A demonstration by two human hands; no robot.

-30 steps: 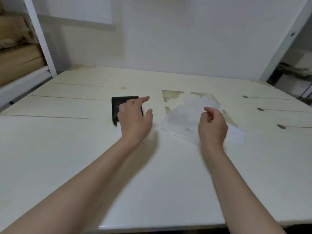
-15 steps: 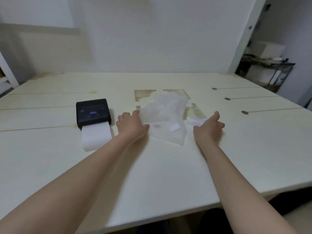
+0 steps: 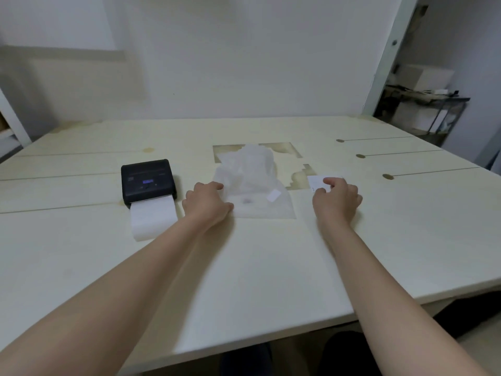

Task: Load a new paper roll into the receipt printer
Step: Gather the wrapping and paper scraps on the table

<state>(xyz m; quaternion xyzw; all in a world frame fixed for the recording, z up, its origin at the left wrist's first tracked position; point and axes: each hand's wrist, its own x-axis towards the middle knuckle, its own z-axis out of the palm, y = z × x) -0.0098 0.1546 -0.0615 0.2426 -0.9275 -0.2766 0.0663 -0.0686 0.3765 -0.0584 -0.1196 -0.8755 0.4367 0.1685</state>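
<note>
A black receipt printer (image 3: 147, 181) sits on the table at the left, and a white paper strip (image 3: 153, 217) runs out of its front toward me. A crumpled clear plastic bag (image 3: 252, 183) with a small white label lies at the middle. My left hand (image 3: 207, 203) rests on the bag's left edge with its fingers curled onto the plastic. My right hand (image 3: 336, 198) is further right, fingers closed on a small white paper piece (image 3: 315, 181). Whether that piece is a roll or a flat slip is unclear.
The cream table (image 3: 244, 267) has worn brown patches (image 3: 282, 149) behind the bag and slots with round holes (image 3: 387, 176) at the right. Its near edge runs close to me. A white post (image 3: 385, 55) and a metal shelf with boxes (image 3: 425, 104) stand at the back right.
My left hand left the printer and moved right onto the bag, which uncovered the printer and its paper strip. My right hand left the bag and moved right to the white paper piece. The view swung right.
</note>
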